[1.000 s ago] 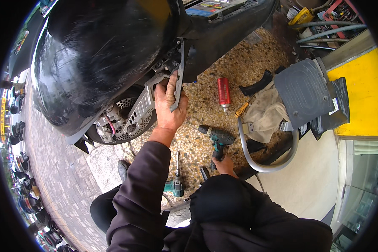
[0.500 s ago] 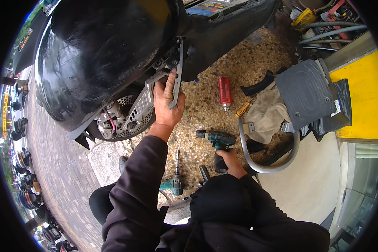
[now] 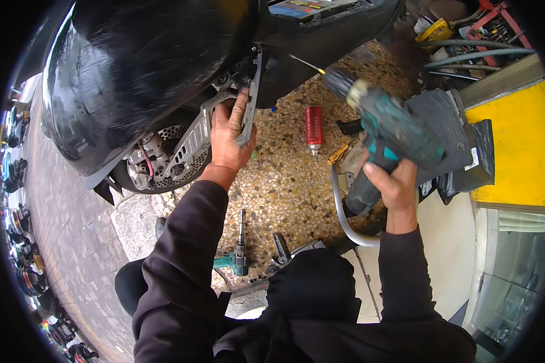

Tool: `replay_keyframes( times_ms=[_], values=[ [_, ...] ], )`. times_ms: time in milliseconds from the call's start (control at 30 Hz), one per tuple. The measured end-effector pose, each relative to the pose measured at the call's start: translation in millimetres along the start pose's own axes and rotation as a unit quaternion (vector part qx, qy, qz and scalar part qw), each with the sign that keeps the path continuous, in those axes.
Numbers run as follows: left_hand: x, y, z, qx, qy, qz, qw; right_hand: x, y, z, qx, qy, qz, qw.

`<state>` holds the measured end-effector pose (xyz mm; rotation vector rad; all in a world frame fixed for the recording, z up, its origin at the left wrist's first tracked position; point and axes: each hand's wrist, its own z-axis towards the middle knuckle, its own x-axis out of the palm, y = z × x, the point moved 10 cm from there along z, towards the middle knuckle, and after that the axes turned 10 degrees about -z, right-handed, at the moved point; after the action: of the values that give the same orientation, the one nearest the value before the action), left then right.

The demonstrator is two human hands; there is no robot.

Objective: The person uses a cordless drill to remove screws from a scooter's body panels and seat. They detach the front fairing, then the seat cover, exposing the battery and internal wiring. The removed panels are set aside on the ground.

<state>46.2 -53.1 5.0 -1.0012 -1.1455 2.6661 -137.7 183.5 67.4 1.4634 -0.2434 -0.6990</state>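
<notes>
The drill in your right hand is blurred and hides part of the grey panel. Your right sleeve covers some of the silver bar. You see only some fingers of your left hand. The upper edge cuts off the black bodywork.

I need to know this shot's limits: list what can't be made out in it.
All in the head view:
Power drill: body blurred; grip partly hidden by the right hand.
Grey strip: part covered by the left hand.
Silver rail: right side hidden behind drill, right hand and sleeve.
Brake disc: partly behind the silver bracket.
Blue-labelled item: cut off by the top edge.
</notes>
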Motion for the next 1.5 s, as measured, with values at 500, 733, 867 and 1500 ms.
replay_keyframes(
  times_ms=[500, 733, 867, 1500],
  values=[
    [-4.1, 4.1, 1.6, 0.048, 0.006, -0.010, 0.999, 28.2, 59.6, 73.4, -0.079, 0.058, -0.183, 0.978],
    [-6.3, 3.2, 0.8, -0.001, -0.032, -0.058, 0.998, 27.6, 65.6, 95.6, -0.093, 0.111, -0.250, 0.957],
    [-4.0, 0.1, -0.3, -0.035, -0.048, -0.073, 0.996, 25.2, 69.9, 102.0, -0.109, 0.126, -0.282, 0.945],
    [-32.0, -23.2, 73.8, -0.173, 0.271, 0.033, 0.946, 19.2, 39.6, 103.7, -0.074, 0.126, -0.147, 0.978]
  ],
)
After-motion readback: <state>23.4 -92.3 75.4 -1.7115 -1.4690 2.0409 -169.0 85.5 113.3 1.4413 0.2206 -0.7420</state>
